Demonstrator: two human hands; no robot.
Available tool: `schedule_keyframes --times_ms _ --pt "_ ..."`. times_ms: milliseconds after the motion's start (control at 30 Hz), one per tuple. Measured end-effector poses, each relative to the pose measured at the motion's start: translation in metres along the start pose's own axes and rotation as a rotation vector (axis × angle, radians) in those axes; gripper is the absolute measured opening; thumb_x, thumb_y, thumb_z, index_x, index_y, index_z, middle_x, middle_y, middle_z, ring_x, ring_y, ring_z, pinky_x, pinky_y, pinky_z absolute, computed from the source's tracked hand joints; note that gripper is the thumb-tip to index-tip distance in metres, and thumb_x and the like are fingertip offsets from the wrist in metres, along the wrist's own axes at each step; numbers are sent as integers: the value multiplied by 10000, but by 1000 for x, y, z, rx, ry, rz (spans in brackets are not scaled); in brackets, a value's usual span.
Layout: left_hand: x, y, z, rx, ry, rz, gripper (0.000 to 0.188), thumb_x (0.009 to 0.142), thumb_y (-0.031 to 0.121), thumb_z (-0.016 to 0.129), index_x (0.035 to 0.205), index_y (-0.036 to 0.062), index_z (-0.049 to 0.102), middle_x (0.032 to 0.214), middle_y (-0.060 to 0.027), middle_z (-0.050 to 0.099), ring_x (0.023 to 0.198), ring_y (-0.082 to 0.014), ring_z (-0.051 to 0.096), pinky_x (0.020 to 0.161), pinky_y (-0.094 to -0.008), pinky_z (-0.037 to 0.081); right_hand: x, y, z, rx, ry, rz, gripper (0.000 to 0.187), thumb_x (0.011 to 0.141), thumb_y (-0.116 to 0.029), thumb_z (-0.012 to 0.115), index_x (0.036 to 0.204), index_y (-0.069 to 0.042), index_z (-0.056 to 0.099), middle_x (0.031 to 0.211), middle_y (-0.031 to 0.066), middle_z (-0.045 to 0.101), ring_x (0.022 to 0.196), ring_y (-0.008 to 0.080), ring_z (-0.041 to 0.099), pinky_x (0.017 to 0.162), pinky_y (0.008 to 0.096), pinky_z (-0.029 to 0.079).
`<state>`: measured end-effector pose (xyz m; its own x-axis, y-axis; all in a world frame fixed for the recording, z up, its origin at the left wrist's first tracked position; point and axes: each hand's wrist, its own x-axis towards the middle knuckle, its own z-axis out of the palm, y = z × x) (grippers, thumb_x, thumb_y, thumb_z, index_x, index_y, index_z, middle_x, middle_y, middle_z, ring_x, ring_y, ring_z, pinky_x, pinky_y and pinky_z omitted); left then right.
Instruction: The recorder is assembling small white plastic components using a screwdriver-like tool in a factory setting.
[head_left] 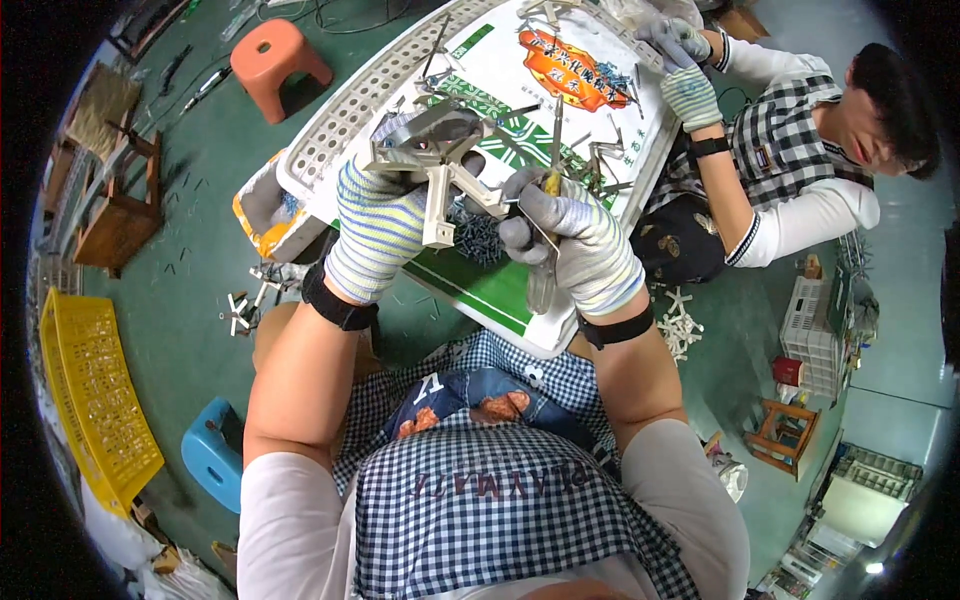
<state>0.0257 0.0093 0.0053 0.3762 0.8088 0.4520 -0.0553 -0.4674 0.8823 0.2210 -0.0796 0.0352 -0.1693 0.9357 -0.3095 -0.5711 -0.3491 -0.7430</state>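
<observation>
My left hand point(378, 222), in a striped work glove, is closed around a cream-coloured bracket point(437, 205) with several arms, raised above the worktop. Closed too, my gloved right hand point(585, 240) grips a screwdriver point(541, 288); its clear handle end shows below the palm and its shaft points away from me. The thumb and fingers of that hand are at the bracket's right arm, by a small screw point(510, 201). Beneath the hands lies a heap of dark screws point(480, 238), partly hidden by the bracket.
A printed white-and-green sheet point(490, 62) covers the worktop, inside a perforated white rim point(335, 125). Across it, a co-worker's gloved hands point(690, 85) handle parts. Stools, orange point(275, 65) and blue point(213, 455), stand left, near a yellow crate point(95, 390). White parts point(678, 325) lie right.
</observation>
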Motion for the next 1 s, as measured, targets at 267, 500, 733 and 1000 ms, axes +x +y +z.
schedule_keyframes --times_ms 267,500,733,1000 --pt "-1 -12 4 -26 26 -11 387 794 37 813 1163 29 696 1046 -88 744 931 -170 715 835 -310 577 2 3 0 -86 -10 -78 298 910 -270 730 1032 -15 637 749 55 623 654 133 582 589 260 452" --pt "-2 -7 2 -192 16 -83 409 775 31 828 1164 32 701 1022 -73 748 902 -141 707 812 -305 579 7 12 -1 -142 -16 -70 288 906 -279 722 980 -12 643 703 23 588 623 109 543 587 247 424" --pt "-6 -13 0 -149 -40 -176 380 804 6 802 1168 20 694 1061 -72 736 946 -139 696 843 -293 572 10 13 -4 -184 -4 -7 256 898 -279 720 923 -37 641 665 -2 543 585 95 492 570 241 407" --pt "4 -2 2 -49 -185 -119 611 805 39 771 1368 10 533 1143 -102 696 1047 -179 667 935 -321 537 8 12 -18 -82 25 -29 233 919 -215 704 1021 -36 596 754 -2 528 603 93 439 562 245 346"
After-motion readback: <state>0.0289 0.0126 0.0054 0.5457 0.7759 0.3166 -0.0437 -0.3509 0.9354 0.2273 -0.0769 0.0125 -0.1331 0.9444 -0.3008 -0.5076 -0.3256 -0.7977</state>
